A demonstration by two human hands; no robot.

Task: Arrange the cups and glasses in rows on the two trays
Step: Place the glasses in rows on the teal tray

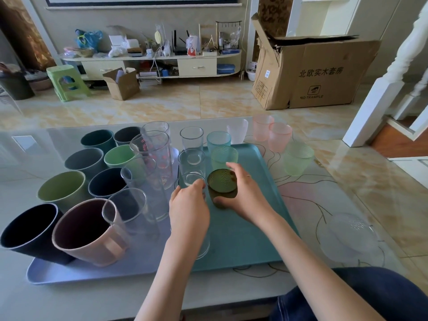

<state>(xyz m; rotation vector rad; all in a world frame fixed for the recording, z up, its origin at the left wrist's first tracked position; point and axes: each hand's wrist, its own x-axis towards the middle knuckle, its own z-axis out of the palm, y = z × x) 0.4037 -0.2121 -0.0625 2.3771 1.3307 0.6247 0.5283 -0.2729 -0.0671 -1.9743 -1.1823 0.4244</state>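
While right hand (245, 193) wraps dark green dimpled glass (222, 185) on teal tray (254, 239), left hand (188, 205) grips clear tumbler (191, 181) beside it, prob nudging both into rows. Pink cups (279, 135) still out on tabletop (324, 205).

glass-topped table (324, 195), lilac tray (92, 273), teal tray (250, 239), pink cups (279, 136), pale green cup (297, 162)

Glossy marble-patterned floor tiles (180, 100) across mid-frame. Low cream TV cabinet (150, 63), cluttered, upper centre. Green plastic stool (67, 82) upper left. Large cardboard box (319, 72) upper right, white stair post (389, 93) beside it.
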